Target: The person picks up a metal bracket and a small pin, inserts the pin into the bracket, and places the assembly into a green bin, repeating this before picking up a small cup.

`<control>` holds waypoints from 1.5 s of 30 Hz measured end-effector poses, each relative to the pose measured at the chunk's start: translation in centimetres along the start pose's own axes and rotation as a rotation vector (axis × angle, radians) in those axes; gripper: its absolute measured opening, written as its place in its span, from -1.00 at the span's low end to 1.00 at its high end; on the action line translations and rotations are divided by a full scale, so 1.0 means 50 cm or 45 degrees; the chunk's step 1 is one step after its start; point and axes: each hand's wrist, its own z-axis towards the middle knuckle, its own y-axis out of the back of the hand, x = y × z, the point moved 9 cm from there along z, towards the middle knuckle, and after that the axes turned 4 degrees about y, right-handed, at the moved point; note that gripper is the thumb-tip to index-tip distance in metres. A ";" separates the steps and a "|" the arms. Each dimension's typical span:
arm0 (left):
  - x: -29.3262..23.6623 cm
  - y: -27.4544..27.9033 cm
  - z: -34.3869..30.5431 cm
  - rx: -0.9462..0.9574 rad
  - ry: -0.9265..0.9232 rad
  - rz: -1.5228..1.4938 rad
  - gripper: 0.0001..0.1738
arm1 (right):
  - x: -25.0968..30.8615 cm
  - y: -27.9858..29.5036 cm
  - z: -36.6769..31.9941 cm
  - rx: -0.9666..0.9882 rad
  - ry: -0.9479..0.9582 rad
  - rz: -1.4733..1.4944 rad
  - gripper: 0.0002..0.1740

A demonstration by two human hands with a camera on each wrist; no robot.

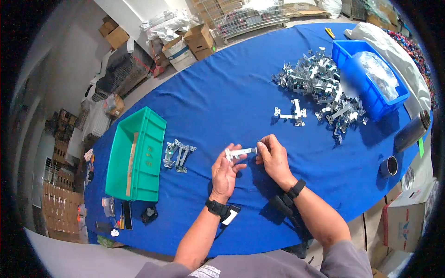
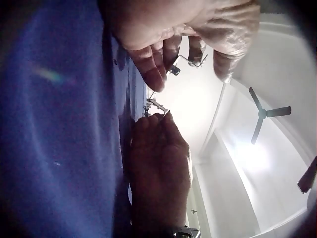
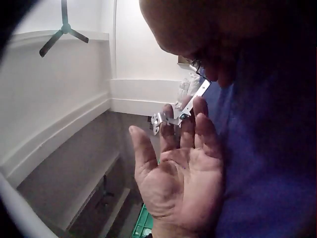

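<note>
A slim silver metal bracket [image 1: 243, 151] with flared ends is held above the blue cloth between my two hands. My left hand [image 1: 223, 178] is turned palm up, and the bracket's left end lies across its fingers. In the right wrist view, the left thumb [image 3: 143, 151] stands apart from the metal bracket [image 3: 199, 95]. My right hand [image 1: 276, 160] pinches the bracket's right end between thumb and fingertips. Those fingertips are partly hidden by the hand in the right wrist view. Several similar brackets [image 1: 178, 156] lie left of my left hand.
A green crate [image 1: 157, 153] stands at the left. A large heap of metal brackets [image 1: 315, 74] lies at the back right, beside a blue bin [image 1: 391, 106] holding plastic bags. Loose brackets [image 1: 292, 112] lie before the heap. A dark cup [image 1: 389, 167] stands near the right edge.
</note>
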 end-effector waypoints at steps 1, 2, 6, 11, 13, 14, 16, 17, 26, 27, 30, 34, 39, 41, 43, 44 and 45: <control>-0.007 -0.001 -0.001 -0.030 -0.061 0.066 -0.47 | -0.001 -0.001 -0.001 -0.004 -0.027 0.022 -0.83; -0.020 -0.007 0.001 -0.056 -0.130 0.130 -0.47 | 0.002 0.001 0.002 -0.008 -0.044 0.042 -0.82; -0.010 0.030 0.007 -0.150 -0.138 0.062 -0.61 | -0.001 -0.020 -0.001 0.211 -0.135 -0.103 -0.77; 0.001 0.043 0.011 -0.205 -0.128 0.117 -0.68 | 0.045 -0.033 -0.009 0.307 0.150 -0.321 -0.75; 0.000 0.043 0.010 -0.217 -0.119 0.107 -0.69 | 0.055 -0.026 -0.002 0.266 0.137 -0.331 -0.77; -0.003 0.040 0.009 -0.231 -0.105 0.102 -0.71 | 0.055 -0.028 -0.002 0.276 0.124 -0.349 -0.79; -0.004 0.033 0.005 -0.242 -0.097 0.107 -0.72 | 0.040 -0.030 -0.007 0.282 0.094 -0.365 -0.80; -0.001 0.030 0.003 -0.229 -0.072 0.175 -0.73 | 0.047 -0.029 -0.007 0.238 0.256 -0.356 -0.82; 0.007 0.024 0.000 -0.255 -0.108 0.396 -0.76 | 0.066 -0.039 -0.018 0.275 0.472 -0.501 -0.86; 0.009 0.024 0.001 -0.252 -0.105 0.394 -0.76 | 0.069 -0.037 -0.017 0.267 0.470 -0.497 -0.87; 0.005 0.024 0.000 -0.253 -0.105 0.439 -0.74 | 0.074 -0.039 -0.018 0.284 0.471 -0.532 -0.89; 0.008 0.019 0.002 -0.211 -0.098 0.483 -0.75 | 0.071 -0.037 -0.019 0.260 0.496 -0.517 -0.89; 0.009 0.003 0.004 -0.186 -0.056 0.478 -0.75 | 0.071 -0.035 -0.016 0.231 0.511 -0.513 -0.89; 0.021 -0.006 0.003 -0.240 0.034 0.497 -0.74 | 0.063 -0.035 -0.016 0.219 0.486 -0.524 -0.90; 0.026 0.001 0.001 -0.233 0.026 0.472 -0.74 | 0.060 -0.035 -0.017 0.193 0.506 -0.565 -0.89; 0.026 0.002 0.000 -0.234 0.023 0.456 -0.73 | 0.061 -0.036 -0.018 0.191 0.537 -0.569 -0.88; 0.025 0.001 0.002 -0.233 0.000 0.471 -0.71 | 0.059 -0.037 -0.018 0.204 0.538 -0.570 -0.88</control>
